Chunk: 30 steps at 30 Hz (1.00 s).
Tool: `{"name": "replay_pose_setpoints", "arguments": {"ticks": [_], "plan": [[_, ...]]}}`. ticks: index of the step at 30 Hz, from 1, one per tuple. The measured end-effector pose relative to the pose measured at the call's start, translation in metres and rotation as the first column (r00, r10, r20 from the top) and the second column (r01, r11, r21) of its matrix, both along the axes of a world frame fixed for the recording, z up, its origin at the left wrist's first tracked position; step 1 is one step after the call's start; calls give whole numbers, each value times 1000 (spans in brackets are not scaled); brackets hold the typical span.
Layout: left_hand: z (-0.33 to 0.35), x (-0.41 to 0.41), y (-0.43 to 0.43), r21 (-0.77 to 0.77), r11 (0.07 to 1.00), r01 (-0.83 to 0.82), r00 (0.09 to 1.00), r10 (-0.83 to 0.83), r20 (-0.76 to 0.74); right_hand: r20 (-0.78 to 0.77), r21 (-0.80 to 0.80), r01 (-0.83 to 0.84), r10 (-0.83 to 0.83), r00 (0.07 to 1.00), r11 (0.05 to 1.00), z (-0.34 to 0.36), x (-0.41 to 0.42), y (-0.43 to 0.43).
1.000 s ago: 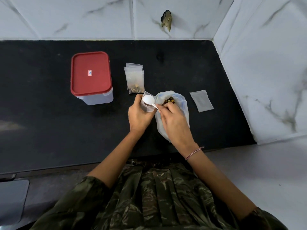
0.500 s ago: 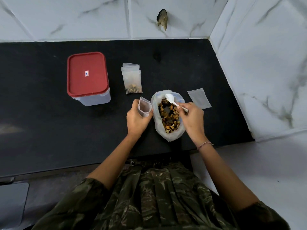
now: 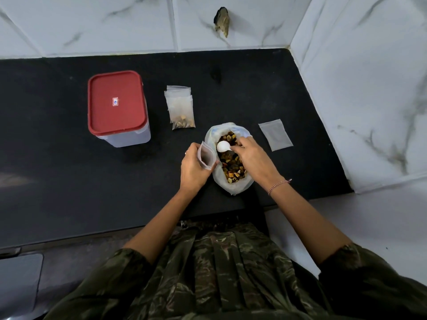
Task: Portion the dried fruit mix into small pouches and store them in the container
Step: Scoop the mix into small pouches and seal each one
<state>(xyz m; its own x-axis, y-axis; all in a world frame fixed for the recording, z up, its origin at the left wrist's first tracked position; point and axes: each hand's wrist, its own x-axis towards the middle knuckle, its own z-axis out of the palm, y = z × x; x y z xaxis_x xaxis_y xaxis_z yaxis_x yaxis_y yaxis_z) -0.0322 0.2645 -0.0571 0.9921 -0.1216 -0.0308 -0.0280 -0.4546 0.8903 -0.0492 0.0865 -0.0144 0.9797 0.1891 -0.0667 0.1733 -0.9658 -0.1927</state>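
Spoon (image 3: pixel 223 146) shifted toward pouch (image 3: pixel 206 158), right hand (image 3: pixel 254 158) over bag (image 3: pixel 231 189)

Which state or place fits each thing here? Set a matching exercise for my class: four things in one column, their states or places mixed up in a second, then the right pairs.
Things
1. container
2. white spoon
3. open pouch
4. flat pouch

States or places
A. lying on the counter, right of the fruit bag
B. held in the left hand
C. closed with a red lid
D. held by the right hand over the fruit bag

Pairs: 1-C, 2-D, 3-B, 4-A
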Motion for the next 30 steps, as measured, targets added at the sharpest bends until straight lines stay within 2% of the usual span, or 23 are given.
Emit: {"name": "replay_pose_setpoints", "arguments": {"ticks": [2,5,11,16,20,24,27,30], "plan": [[-1,0,-2,23,1000,4,1000,-4,0,39,-50,-52,54,998,997,0,-6,-6],[-3,1,-3,52,999,8,1000,-8,6,75,-74,-46,52,996,996,2,-13,-14],[-6,-3,-5,94,995,-31,999,31,9,95,-87,161,-153,984,983,10,-12,-16],[-9,-5,-7,83,996,-32,999,30,23,52,-146,196,-190,980,970,6,-2,1],[-11,-6,-9,82,996,-26,999,24,30,-24,-35,307,-308,951,951,8,8,6],[-12,-6,-9,61,998,-27,999,25,32,-104,89,342,-333,937,935,12,6,6],[-12,-6,-9,34,999,-27,999,26,28,-70,90,346,-341,937,934,11,2,5],[-14,-6,-10,16,999,-27,999,27,35,-147,143,375,-355,923,916,9,1,7]]}}
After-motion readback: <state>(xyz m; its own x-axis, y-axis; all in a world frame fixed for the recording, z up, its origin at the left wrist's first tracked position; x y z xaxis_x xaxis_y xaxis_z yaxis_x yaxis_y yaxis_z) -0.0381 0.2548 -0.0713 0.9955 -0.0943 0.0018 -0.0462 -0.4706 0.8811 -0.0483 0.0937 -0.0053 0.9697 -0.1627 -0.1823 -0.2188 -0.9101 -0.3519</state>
